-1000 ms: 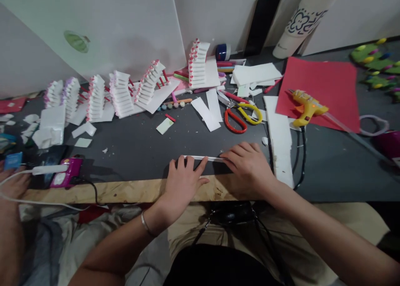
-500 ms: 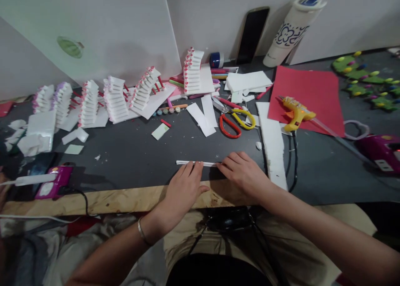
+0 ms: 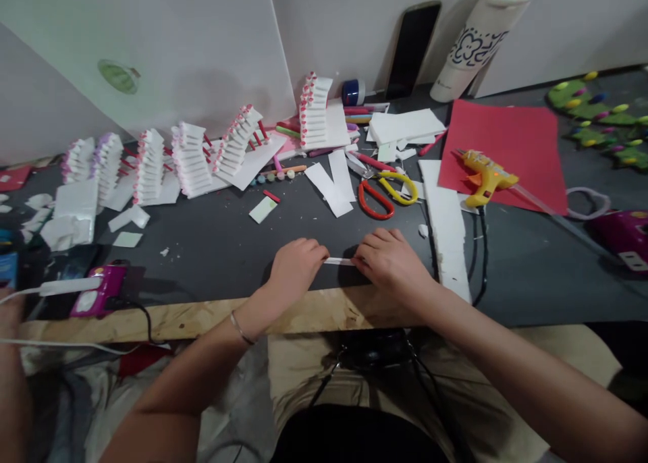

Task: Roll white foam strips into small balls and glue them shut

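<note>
A thin white paper strip [image 3: 339, 261] lies across the dark tabletop near its front edge. My left hand [image 3: 298, 268], with a bracelet at the wrist, has its fingers curled over the strip's left part. On the strip's right end close the fingers of my right hand [image 3: 385, 259]. Only the stretch between both hands shows; the rest is covered. Beyond them lie scissors [image 3: 387, 194] with one red and one yellow handle loop, two loose white paper pieces [image 3: 331, 185] and a small pale green card [image 3: 263, 209].
Several small white stair-like paper models [image 3: 192, 159] stand along the back left. A yellow glue gun [image 3: 487, 176] rests on red paper [image 3: 531, 146], its cord running forward. Behind stand a phone [image 3: 412, 48] and a white bottle [image 3: 476, 44]. Purple power socket [image 3: 98, 291] at left.
My left hand has gone from flat fingers on the strip to curled fingers gripping it, covering its left end. My right hand stays at the right end. The view has shifted slightly.
</note>
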